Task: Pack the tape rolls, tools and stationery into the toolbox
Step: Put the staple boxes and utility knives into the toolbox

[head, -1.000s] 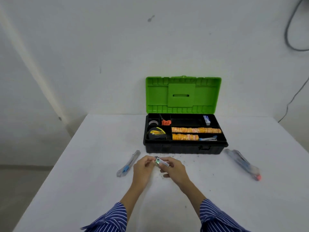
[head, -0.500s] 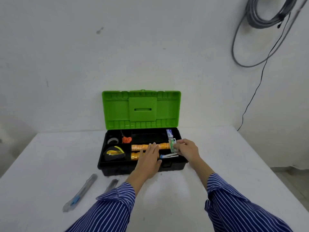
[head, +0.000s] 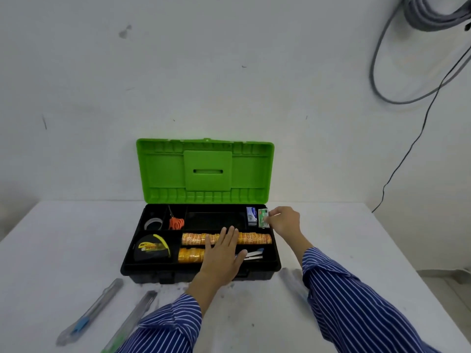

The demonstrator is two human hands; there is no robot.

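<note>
Two hands at work over the open toolbox (head: 142, 266), each doing a different job. Right hand (head: 285, 221) up at the back right corner, fingertips pinching a small green-and-white packet (head: 263, 218) and holding it upright just beside a blue-and-white box (head: 251, 216) already standing in that narrow compartment, presumably to slot the packet in on edge where the little space suits it. Left hand (head: 221, 256) spread flat, fingers straight, gripping nothing, laid across the front of the tray over the two rows of orange tape rolls (head: 254, 238), most likely to steady the box while the other hand reaches across. Inside already, sorted by shape: a yellow-and-black tape measure (head: 151, 248) in the front left bay, a grey tape roll (head: 153, 223) in the back left, orange-handled scissors (head: 175, 221) standing next to it, something white and blue (head: 253, 254) in the front right slot, too hidden by the thumb to name. Middle back compartment dark, contents not readable. Still out on the white table (head: 51, 238): three long clear-wrapped items, two lying near the left sleeve, one with a blue part (head: 89, 315) and one with a green part (head: 130, 324), and one blurred beside the right sleeve (head: 290, 278). Packing well along but not finished. Green lid (head: 205, 171) propped upright against the wall, well out of the way.
</note>
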